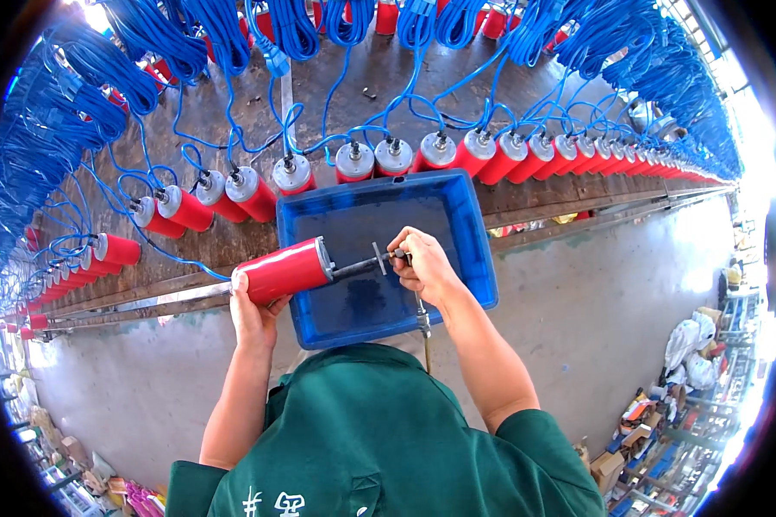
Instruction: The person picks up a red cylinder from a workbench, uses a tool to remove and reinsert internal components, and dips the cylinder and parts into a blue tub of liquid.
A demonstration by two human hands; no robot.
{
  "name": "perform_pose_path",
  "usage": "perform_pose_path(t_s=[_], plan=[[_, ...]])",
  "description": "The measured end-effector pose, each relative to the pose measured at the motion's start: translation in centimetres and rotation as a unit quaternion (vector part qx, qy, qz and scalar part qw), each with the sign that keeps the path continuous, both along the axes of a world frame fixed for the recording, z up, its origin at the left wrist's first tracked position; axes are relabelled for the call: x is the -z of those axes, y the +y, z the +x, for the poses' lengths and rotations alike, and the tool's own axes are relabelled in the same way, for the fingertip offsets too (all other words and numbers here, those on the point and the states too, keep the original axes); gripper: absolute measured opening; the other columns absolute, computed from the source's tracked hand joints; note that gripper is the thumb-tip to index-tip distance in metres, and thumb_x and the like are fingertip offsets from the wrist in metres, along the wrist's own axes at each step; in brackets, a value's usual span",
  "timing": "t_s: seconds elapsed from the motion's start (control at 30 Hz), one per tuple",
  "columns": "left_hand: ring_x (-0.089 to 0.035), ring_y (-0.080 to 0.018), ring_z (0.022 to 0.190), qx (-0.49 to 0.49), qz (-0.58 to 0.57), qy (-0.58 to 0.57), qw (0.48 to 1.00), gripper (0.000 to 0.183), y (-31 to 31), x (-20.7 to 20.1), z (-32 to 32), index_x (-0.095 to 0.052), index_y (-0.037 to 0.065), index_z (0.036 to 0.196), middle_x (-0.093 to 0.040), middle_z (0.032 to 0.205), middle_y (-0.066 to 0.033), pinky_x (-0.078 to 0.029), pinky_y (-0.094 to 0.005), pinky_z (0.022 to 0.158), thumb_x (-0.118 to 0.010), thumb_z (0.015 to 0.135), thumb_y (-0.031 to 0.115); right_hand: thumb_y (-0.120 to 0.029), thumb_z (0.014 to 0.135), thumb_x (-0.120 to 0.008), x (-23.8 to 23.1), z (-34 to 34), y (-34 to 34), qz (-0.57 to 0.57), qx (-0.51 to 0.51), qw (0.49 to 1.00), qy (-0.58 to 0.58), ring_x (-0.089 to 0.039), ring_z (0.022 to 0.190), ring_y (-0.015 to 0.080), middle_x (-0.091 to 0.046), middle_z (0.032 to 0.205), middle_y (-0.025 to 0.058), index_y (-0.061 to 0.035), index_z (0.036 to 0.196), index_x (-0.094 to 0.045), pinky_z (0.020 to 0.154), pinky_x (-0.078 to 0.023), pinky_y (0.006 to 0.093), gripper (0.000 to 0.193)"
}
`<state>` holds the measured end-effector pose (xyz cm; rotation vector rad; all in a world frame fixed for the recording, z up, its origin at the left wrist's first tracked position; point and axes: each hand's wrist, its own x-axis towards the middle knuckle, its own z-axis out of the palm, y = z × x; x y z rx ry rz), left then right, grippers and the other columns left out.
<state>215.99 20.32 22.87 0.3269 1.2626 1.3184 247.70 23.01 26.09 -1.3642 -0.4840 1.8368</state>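
Note:
My left hand (252, 312) grips the lower left end of a red cylinder (280, 271), its fingers wrapped under and around it. The cylinder is tilted over the left side of a blue plastic tub (483, 241), its metal end cap facing right. Between that cap and my right hand (421, 265) runs a dark rod (356, 268) with a thin metal crosspiece (379, 258). My right hand is closed around a small hose-fed tool, mostly hidden by the fingers. A hose with a metal fitting (422, 320) hangs below it.
Red cylinders (391, 157) with metal caps and blue cords line the dark worktable (319, 95) beyond the tub. Coiled blue cables (293, 30) are heaped at the back and both sides. Boxes and bags (694, 353) lie on the right, by the concrete floor (569, 319).

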Motion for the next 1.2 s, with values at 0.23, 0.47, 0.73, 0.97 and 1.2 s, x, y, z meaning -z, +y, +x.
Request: perform_pose_path(t_s=[0.23,0.47,0.73,0.97,1.2], plan=[[-0.074,-0.0312,0.106,-0.004,0.002,-0.009,1.000,0.057,-0.1,0.2,-0.2,-0.053,0.009,0.136,-0.069,0.124,-0.0162,-0.068,-0.0428,0.080,-0.058,0.102,0.054,-0.012,0.103,-0.042,-0.1,-0.4,-0.1,0.000,-0.002,1.000,-0.012,-0.036,0.050,0.0062,-0.050,0.073,0.0025,-0.0063,0.094,-0.060,0.041,-0.026,0.0234,0.021],[-0.076,-0.0291,0.098,0.001,0.041,0.025,0.999,0.050,0.0,-0.4,1.1,-0.054,0.006,0.133,-0.070,0.120,-0.0158,-0.069,-0.0430,0.073,-0.063,0.102,0.044,-0.008,0.099,-0.050,0.1,3.3,-0.9,0.035,-0.008,0.998,-0.047,-0.041,0.056,0.0058,-0.051,0.080,0.0025,-0.0083,0.115,-0.051,0.042,-0.032,0.0223,0.017],[-0.064,-0.0119,0.090,0.020,0.124,0.188,0.974,0.050,0.5,-3.2,6.4,-0.054,0.008,0.125,-0.061,0.108,-0.0028,-0.063,-0.0274,0.068,-0.085,0.087,0.012,0.000,0.099,-0.047,-4.4,14.7,-4.4,0.152,0.081,0.980,-0.103,-0.051,0.061,0.0124,-0.062,0.101,0.0118,-0.0133,0.129,-0.042,0.044,-0.044,0.0287,0.033],[-0.071,-0.0198,0.095,0.049,0.033,0.043,0.997,0.051,1.7,-1.5,14.0,-0.047,0.014,0.124,-0.063,0.110,-0.0072,-0.067,-0.0384,0.062,-0.084,0.089,0.018,-0.009,0.108,-0.047,-0.7,20.1,-6.5,0.153,0.074,0.966,-0.193,-0.050,0.057,0.0095,-0.068,0.123,0.0152,-0.0086,0.129,-0.041,0.045,-0.049,0.0262,0.022],[-0.071,-0.0298,0.107,0.037,-0.103,0.021,0.994,0.053,4.3,3.4,15.1,-0.055,0.010,0.131,-0.066,0.123,-0.0118,-0.068,-0.0471,0.068,-0.084,0.090,0.027,-0.014,0.110,-0.049,2.8,23.3,-8.5,0.113,0.076,0.959,-0.250,-0.047,0.054,0.0082,-0.070,0.120,0.0142,-0.0093,0.122,-0.046,0.043,-0.045,0.0245,0.013]])
